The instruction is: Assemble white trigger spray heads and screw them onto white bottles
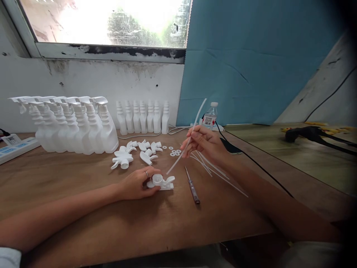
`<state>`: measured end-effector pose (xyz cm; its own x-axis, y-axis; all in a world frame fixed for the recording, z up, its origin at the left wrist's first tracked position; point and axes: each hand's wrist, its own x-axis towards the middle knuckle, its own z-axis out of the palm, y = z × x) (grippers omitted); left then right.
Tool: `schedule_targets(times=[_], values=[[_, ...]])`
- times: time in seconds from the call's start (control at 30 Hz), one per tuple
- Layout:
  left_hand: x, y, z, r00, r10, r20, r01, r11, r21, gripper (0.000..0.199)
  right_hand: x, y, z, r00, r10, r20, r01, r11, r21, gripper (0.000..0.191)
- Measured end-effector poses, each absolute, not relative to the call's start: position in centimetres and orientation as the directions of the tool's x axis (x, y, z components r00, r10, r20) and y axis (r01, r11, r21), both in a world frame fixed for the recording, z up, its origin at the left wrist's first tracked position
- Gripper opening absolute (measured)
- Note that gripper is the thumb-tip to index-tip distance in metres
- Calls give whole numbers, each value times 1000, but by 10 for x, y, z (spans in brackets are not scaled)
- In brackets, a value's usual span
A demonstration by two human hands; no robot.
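Note:
A white trigger spray head point(164, 183) lies on the table, its round collar facing up, and my left hand point(141, 183) grips it from the left between thumb and fingers. Pinched in my right hand point(203, 143) is a thin white plastic tube point(178, 159), slanting down so its lower end hovers just above the spray head. Right of the spray head, a screwdriver point(192, 186) with a dark handle rests on the wood. Several more tubes point(205, 166) lie under my right hand. Small white washers point(175, 152) and loose spray heads point(122, 158) sit farther back.
White spray bottles point(80, 126) with heads on stand at the back left. Open-necked bottles point(143, 117) line the wall. A clear bottle point(210, 115), a phone point(231, 146) and a black cable point(259, 167) are at the right. A power strip point(18, 149) lies far left.

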<state>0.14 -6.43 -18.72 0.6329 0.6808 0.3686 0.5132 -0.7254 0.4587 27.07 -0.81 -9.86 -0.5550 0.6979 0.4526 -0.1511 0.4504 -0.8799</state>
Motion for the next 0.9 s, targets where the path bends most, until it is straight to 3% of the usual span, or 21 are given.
schedule_targets(times=[0.2, 0.9], values=[[1, -61, -189, 668, 630, 397, 476, -771, 422, 35, 253, -22, -115, -593, 602, 535, -223, 516, -827, 23], [2, -64, -183, 677, 632, 376, 492, -769, 408, 34, 248, -31, -120, -568, 542, 619, -229, 619, -752, 11]])
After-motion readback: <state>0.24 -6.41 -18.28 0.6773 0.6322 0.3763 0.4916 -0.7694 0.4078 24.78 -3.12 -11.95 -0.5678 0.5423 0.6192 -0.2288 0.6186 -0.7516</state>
